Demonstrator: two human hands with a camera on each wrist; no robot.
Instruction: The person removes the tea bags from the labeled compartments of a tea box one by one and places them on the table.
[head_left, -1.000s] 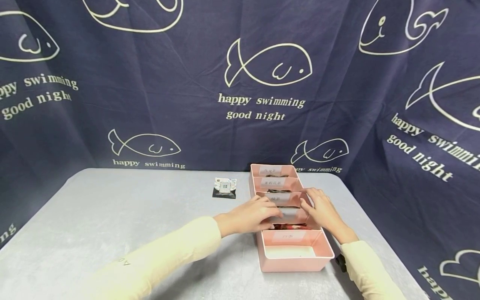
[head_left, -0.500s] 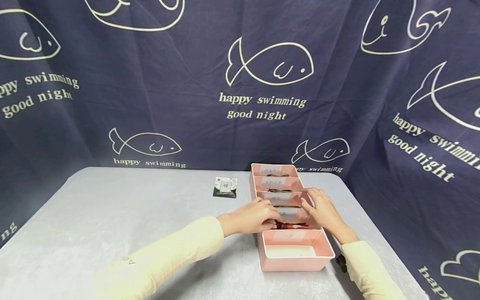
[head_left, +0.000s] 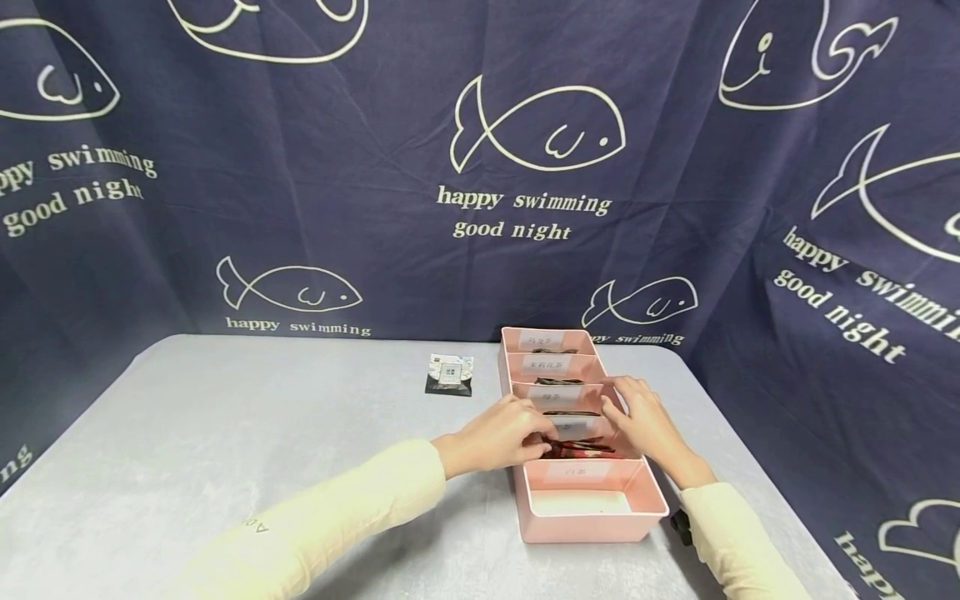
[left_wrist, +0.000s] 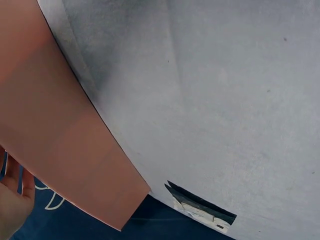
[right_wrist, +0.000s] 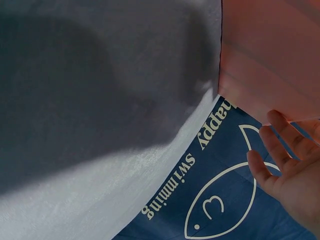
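A long pink divided box (head_left: 592,528) has paper labels with handwritten tea names. My left hand (head_left: 501,435) reaches over its left wall, with fingers curled at the left end of a red tea packet (head_left: 588,451) in the second compartment from the front. The fingertips are partly hidden there, but they appear to pinch it. My right hand (head_left: 647,418) rests at the box's right wall, its thumb by the rim. In the right wrist view, the fingers (right_wrist: 287,137) are extended against the wall's outside.
A white-and-black packet (head_left: 449,375) lies flat on the grey table (head_left: 300,408), left of the box. Dark packets (head_left: 558,382) stand in the farther compartments. The front compartment (head_left: 581,502) shows its white floor. A dark blue fish-print cloth (head_left: 375,167) hangs behind.
The left fingers have drawn back slightly and settled on the packet's left end. The red packet and its dark edge have shifted and now show more. The right hand has stayed in place.
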